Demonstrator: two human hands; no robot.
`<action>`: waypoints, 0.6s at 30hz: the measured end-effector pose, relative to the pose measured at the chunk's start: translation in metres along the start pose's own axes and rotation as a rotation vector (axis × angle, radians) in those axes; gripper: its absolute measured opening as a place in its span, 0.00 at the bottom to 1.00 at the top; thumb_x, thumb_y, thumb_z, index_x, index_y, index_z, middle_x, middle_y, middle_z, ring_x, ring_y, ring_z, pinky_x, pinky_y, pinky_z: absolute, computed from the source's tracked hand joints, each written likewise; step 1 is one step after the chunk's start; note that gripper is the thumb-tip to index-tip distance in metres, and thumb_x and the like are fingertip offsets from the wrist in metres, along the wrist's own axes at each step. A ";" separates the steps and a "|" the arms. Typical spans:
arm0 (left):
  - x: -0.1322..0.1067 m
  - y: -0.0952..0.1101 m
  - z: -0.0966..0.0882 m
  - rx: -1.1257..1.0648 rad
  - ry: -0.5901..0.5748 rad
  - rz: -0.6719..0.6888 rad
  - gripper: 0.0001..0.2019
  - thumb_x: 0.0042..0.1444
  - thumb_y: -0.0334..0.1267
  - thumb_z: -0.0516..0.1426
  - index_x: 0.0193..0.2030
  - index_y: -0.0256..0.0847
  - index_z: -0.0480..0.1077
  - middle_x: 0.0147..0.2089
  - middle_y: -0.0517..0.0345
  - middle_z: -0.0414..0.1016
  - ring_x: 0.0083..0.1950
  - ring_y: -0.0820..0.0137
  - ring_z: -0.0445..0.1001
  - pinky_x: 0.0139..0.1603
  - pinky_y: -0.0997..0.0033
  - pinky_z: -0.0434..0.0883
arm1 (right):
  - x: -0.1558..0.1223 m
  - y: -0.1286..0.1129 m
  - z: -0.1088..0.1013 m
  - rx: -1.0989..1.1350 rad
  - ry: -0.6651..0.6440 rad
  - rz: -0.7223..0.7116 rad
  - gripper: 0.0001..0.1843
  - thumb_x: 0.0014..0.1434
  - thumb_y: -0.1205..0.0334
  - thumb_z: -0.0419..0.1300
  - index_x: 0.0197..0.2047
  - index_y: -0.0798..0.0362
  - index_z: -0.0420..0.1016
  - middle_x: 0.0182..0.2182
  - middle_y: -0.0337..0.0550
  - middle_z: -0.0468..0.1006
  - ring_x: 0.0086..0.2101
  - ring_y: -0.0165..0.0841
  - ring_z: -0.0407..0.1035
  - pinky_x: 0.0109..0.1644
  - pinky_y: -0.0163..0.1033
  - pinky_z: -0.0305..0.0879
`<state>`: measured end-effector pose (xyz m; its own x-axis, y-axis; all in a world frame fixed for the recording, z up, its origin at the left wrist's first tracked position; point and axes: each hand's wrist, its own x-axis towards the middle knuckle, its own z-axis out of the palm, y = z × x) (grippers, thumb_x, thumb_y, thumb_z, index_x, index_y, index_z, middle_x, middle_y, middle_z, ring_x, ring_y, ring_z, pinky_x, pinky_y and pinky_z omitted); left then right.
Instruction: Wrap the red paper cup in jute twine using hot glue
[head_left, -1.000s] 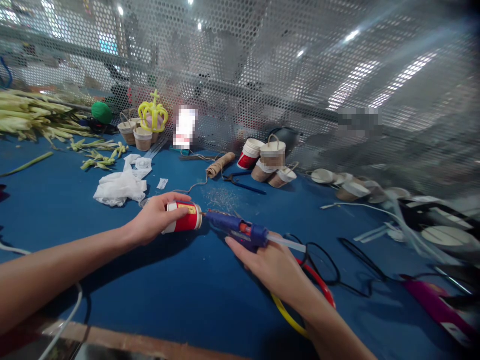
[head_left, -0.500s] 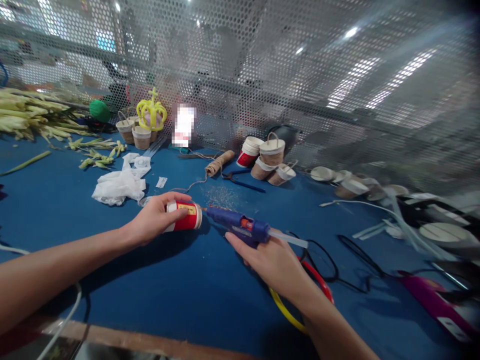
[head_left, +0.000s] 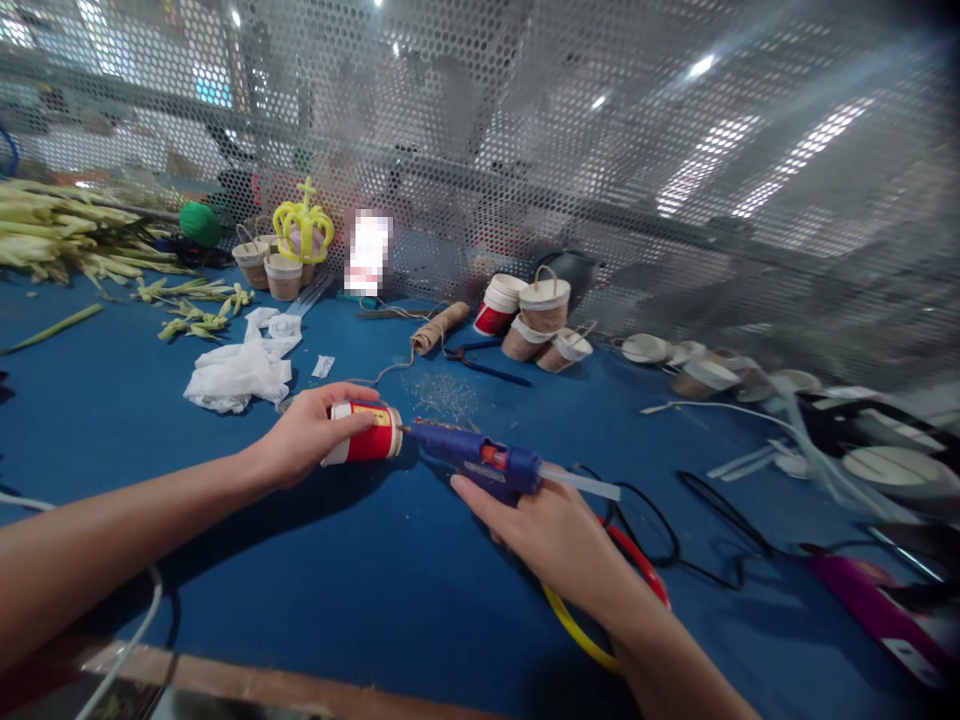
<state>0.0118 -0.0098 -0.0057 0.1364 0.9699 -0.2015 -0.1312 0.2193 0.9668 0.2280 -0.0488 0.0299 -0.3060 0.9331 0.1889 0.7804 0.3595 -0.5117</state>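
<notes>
My left hand (head_left: 306, 432) is wrapped round a red and white paper cup (head_left: 381, 440), which lies on its side with its rim to the right. My right hand (head_left: 536, 525) grips a blue hot glue gun (head_left: 480, 458) with a clear glue stick (head_left: 581, 482) poking out of its back. The gun's nozzle tip points left at the cup's rim, touching it or very close; I cannot tell which. The fingers on the gun's handle are mostly hidden. Beyond the cup lies a roll of brown twine (head_left: 440, 328), its loose end trailing toward my left hand.
Twine-wrapped cups (head_left: 541, 305) and blue-handled pliers (head_left: 491, 370) lie behind. Crumpled white plastic (head_left: 238, 375) is at left, near corn husks (head_left: 67, 230) and a yellow crown-shaped piece (head_left: 304, 225). Black cable (head_left: 667, 540) and red-yellow rings (head_left: 577, 625) surround my right forearm. A perforated metal screen (head_left: 465, 130) stands behind.
The cup in my left hand has tilted slightly and shifted a little left. The glue gun has dipped slightly, its nozzle staying at the cup's rim.
</notes>
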 end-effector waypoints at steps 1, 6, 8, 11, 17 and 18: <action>0.000 0.000 0.000 0.004 -0.002 0.002 0.16 0.46 0.37 0.62 0.42 0.36 0.68 0.37 0.52 0.77 0.29 0.71 0.74 0.29 0.74 0.68 | 0.001 0.000 0.000 -0.002 -0.003 -0.009 0.08 0.54 0.57 0.54 0.27 0.50 0.70 0.16 0.37 0.70 0.23 0.33 0.68 0.26 0.36 0.62; 0.001 -0.001 0.000 0.016 -0.010 0.008 0.17 0.45 0.39 0.62 0.43 0.36 0.68 0.37 0.52 0.77 0.29 0.71 0.74 0.29 0.74 0.68 | 0.006 -0.001 -0.001 -0.012 0.018 -0.097 0.07 0.55 0.60 0.53 0.30 0.51 0.71 0.25 0.41 0.75 0.31 0.36 0.70 0.34 0.38 0.65; 0.001 -0.001 0.000 0.010 -0.013 0.009 0.18 0.45 0.40 0.62 0.43 0.36 0.68 0.37 0.52 0.77 0.29 0.70 0.74 0.30 0.73 0.69 | 0.007 -0.001 -0.003 -0.015 0.019 -0.109 0.07 0.54 0.61 0.53 0.31 0.51 0.71 0.25 0.41 0.75 0.32 0.36 0.70 0.35 0.38 0.65; 0.000 0.000 0.000 0.009 -0.015 0.001 0.19 0.45 0.39 0.62 0.44 0.36 0.68 0.37 0.52 0.77 0.30 0.70 0.75 0.30 0.73 0.69 | 0.007 -0.004 -0.005 -0.035 0.007 -0.126 0.08 0.55 0.61 0.52 0.30 0.50 0.72 0.20 0.40 0.73 0.30 0.35 0.70 0.32 0.37 0.65; 0.000 0.001 0.000 0.021 0.001 -0.002 0.17 0.46 0.38 0.61 0.43 0.35 0.68 0.36 0.52 0.77 0.28 0.72 0.74 0.29 0.74 0.68 | 0.006 -0.009 -0.007 -0.067 0.006 -0.124 0.08 0.55 0.63 0.52 0.29 0.50 0.71 0.17 0.39 0.70 0.27 0.35 0.69 0.31 0.37 0.63; 0.000 0.001 0.000 0.019 -0.002 -0.002 0.17 0.46 0.38 0.61 0.44 0.36 0.68 0.37 0.52 0.77 0.29 0.72 0.74 0.29 0.74 0.68 | 0.006 -0.009 -0.008 -0.067 0.004 -0.125 0.08 0.55 0.63 0.52 0.28 0.50 0.71 0.18 0.39 0.70 0.27 0.35 0.69 0.31 0.36 0.63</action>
<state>0.0116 -0.0099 -0.0050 0.1385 0.9694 -0.2028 -0.1126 0.2189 0.9692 0.2228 -0.0461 0.0423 -0.4010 0.8810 0.2511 0.7712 0.4726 -0.4265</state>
